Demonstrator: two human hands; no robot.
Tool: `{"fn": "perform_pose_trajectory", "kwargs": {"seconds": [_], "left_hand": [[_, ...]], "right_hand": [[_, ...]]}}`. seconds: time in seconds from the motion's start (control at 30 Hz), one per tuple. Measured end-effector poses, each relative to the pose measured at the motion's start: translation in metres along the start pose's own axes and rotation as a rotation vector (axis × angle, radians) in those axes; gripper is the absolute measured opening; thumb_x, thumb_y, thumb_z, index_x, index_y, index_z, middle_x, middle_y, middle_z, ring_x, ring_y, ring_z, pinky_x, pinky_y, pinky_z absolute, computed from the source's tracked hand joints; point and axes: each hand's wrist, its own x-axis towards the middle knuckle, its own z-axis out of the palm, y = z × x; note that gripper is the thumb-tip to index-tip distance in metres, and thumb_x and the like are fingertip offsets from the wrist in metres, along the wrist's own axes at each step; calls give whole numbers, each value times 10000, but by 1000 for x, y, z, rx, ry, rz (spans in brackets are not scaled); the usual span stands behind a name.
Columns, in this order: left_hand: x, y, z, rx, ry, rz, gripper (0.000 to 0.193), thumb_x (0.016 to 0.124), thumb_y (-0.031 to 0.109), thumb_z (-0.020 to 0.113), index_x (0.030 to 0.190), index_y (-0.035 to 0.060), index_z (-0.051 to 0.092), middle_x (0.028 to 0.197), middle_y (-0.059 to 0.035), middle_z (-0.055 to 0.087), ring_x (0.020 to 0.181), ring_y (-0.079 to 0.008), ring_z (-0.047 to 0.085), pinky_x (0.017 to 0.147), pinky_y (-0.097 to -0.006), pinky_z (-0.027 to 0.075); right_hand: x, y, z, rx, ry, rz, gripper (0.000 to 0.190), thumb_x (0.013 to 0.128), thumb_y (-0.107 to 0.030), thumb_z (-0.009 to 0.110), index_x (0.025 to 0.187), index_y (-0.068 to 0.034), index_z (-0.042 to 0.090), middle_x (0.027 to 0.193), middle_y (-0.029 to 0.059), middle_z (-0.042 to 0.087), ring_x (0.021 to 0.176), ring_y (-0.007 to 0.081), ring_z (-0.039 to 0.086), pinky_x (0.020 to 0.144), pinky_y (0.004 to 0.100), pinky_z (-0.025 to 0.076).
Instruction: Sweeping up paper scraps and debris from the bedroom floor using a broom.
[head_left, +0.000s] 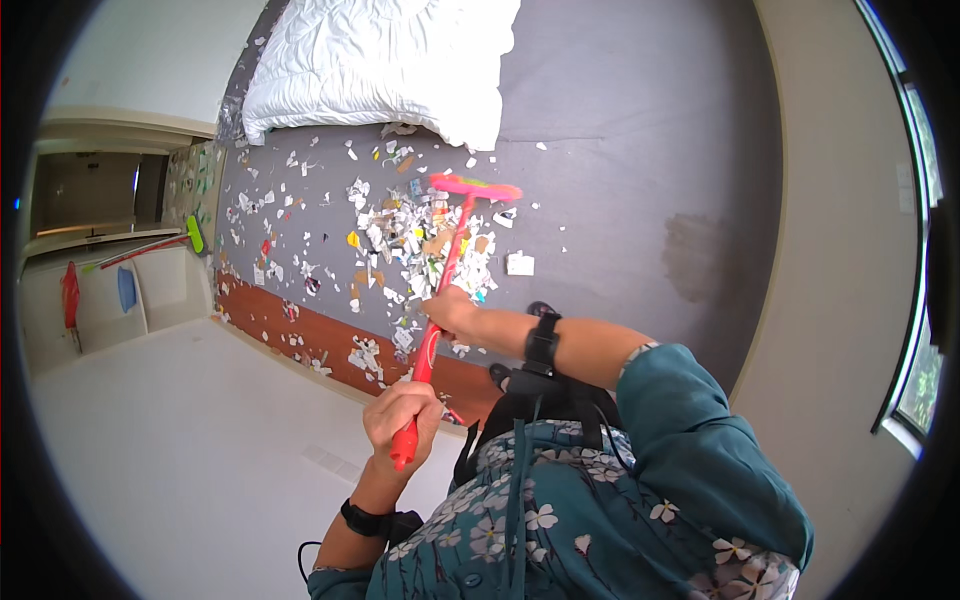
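Note:
A red-handled broom slants across the view, its pink head out over the grey floor covering. My left hand is wrapped around the handle near its top end. Farther down the same handle, my right hand grips it. Below the broom's head and along its left side lies a heap of torn paper and cardboard scraps. A square white scrap lies apart, right of the heap. Slight blur on the head hides whether its bristles touch the floor.
A white quilt lies beyond the heap. Loose scraps are strewn leftward and over a reddish-brown floor strip. A green-headed broom, a red object and a blue one are by the left-hand shelving. A wall with a window stands right.

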Motion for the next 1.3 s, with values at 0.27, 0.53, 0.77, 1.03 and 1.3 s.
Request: {"fn": "perform_pose_trajectory", "kwargs": {"seconds": [0.27,0.53,0.77,1.03,1.3], "left_hand": [[5,-42,72,-295,-34,26,58,825,-62,622,864,-33,588,886,-137,643,711,-213,619,659,-302,503],[3,-68,95,-284,83,-65,60,834,-55,620,884,-29,598,888,-121,649,718,-193,621,651,-288,505],[-16,-22,31,-26,19,49,192,706,-20,743,799,10,578,793,-113,630,676,-270,619,615,-336,508],[-26,-40,69,-300,-32,86,159,783,-32,697,877,8,576,910,-136,645,766,-244,634,675,-311,507],[7,-57,105,-433,24,-36,116,821,-44,670,865,-14,567,865,-121,632,760,-226,623,682,-313,510]], "right_hand": [[23,27,-110,-19,372,-39,197,809,-85,560,713,85,583,607,182,600,429,246,584,330,359,386],[67,11,-108,-134,272,48,160,817,-87,575,726,45,584,650,155,627,526,231,655,387,353,443],[29,20,-26,-172,15,-23,204,821,-104,587,749,86,585,634,139,591,480,258,594,375,371,431],[22,57,-103,-55,328,-78,235,822,-133,577,699,68,570,585,148,563,422,228,537,343,361,372],[74,36,-136,-90,301,100,223,843,-118,552,678,30,566,597,166,568,415,231,535,331,359,360]]}}
